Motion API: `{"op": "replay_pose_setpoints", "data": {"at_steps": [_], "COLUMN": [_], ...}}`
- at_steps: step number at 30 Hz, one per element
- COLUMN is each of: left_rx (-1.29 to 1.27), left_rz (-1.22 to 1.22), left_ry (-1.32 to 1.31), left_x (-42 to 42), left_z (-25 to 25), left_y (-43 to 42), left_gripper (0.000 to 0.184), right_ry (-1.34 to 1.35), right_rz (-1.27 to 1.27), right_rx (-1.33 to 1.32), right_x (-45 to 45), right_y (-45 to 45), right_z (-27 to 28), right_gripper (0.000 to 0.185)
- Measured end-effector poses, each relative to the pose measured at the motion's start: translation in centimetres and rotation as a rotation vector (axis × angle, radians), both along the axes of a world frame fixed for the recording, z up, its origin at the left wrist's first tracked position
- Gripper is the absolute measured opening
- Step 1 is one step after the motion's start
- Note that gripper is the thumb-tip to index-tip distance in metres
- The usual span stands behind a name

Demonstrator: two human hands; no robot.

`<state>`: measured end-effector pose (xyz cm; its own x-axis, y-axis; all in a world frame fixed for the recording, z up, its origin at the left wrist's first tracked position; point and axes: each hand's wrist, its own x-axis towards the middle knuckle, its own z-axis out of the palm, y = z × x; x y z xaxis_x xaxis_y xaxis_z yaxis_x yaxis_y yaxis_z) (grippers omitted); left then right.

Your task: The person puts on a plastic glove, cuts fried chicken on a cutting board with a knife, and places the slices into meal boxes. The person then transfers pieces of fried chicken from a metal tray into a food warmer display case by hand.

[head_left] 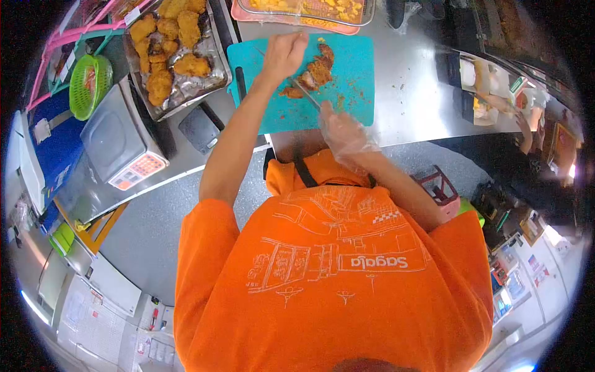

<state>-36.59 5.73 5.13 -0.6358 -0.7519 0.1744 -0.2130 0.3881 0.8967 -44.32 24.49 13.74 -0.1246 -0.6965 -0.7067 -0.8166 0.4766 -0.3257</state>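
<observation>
Sliced fried chicken [317, 73] lies on a turquoise cutting board [362, 93], with crumbs scattered around it. My right hand [344, 127], in a clear plastic glove, grips a knife [304, 90]. Its long thin blade slants up and left across the chicken and passes behind my left wrist. Above the board, left of the chicken, is my left hand [285, 57], its fingers curled closed. Whatever those fingers hold, if anything, is hidden.
A foil-lined tray of fried chicken pieces [170, 53] stands at upper left, near a scale [118, 149] and a green basket [87, 87]. A pink-rimmed tray [248, 13] borders the board's far side. Food boxes [483, 111] and another person's hand [524, 133] are at right.
</observation>
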Motion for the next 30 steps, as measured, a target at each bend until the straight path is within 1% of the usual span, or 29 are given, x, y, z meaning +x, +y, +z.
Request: {"op": "replay_pose_setpoints", "data": {"at_steps": [2,4,5,8,11,13,14,16,18,19,20,22,23,25,26,27,29,30], "left_rx": [-0.006,-0.045,-0.055,-0.105,-0.082,-0.077,-0.114,-0.184,-0.111,-0.059,-0.095,-0.177,-0.167,-0.142,-0.313,-0.485,-0.515,-0.53], "left_rz": [0.002,0.001,0.01,0.044,0.024,0.02,0.044,0.091,0.019,-0.014,-0.015,-0.019,0.042,0.177,0.232,0.282,0.469,0.537], "left_ry": [-0.024,-0.089,-0.101,-0.105,-0.104,-0.137,-0.088,0.014,-0.093,-0.165,-0.15,-0.107,-0.063,0.031,0.141,0.251,0.238,0.144], "left_x": [0.5,0.5,0.5,0.0,0.0,-0.1,-0.1,-0.4,-0.3,0.4,0.8,0.6,0.6,0.6,1.4,2.6,6.2,8.8], "left_z": [-0.8,-2.8,-2.9,-2.5,-2.7,-2.7,-2.6,-3.0,-2.9,-3.1,-3.3,-2.9,-2.9,-1.9,-1.2,-0.3,5.1,5.5], "left_y": [0.5,0.9,1.4,0.4,0.6,-0.2,-0.3,-0.4,-1.7,-1.3,-0.5,1.1,1.1,0.5,-0.3,-1.1,0.5,1.2], "left_gripper": [0.032,0.031,0.031,0.032,0.033,0.033,0.033,0.032,0.032,0.032,0.031,0.031,0.029,0.026,0.023,0.02,0.016,0.018], "right_ry": [0.017,0.068,0.094,0.028,0.074,0.048,0.034,0.04,0.07,0.066,0.064,0.019,-0.006,-0.033,-0.039,-0.037,-0.044,0.009], "right_rz": [-0.004,0.047,0.065,-0.006,0.155,0.094,0.068,0.163,0.199,0.191,0.185,0.15,0.128,0.067,0.045,0.008,-0.072,-0.165], "right_rx": [0.024,-0.069,-0.112,-0.111,-0.116,-0.086,-0.062,-0.131,-0.207,-0.216,-0.238,-0.199,-0.162,-0.231,-0.282,-0.242,-0.145,-0.151], "right_x": [0.8,1.0,1.1,0.7,1.3,1.2,1.2,1.0,0.1,0.5,0.7,0.2,0.1,0.6,0.3,-0.5,-2.6,-3.8], "right_y": [1.3,2.6,3.2,2.4,0.8,0.2,0.4,0.2,0.0,1.4,1.9,0.5,0.7,0.6,-0.2,-0.1,2.4,4.0], "right_z": [-1.9,-6.0,-7.0,-6.9,-5.5,-6.6,-6.8,-4.6,-4.3,-5.0,-6.0,-4.7,-3.9,-3.0,-2.8,-2.6,-1.8,-1.0], "right_gripper": [0.033,0.034,0.034,0.036,0.056,0.056,0.055,0.056,0.053,0.05,0.047,0.04,0.036,0.03,0.028,0.031,0.037,0.035]}}
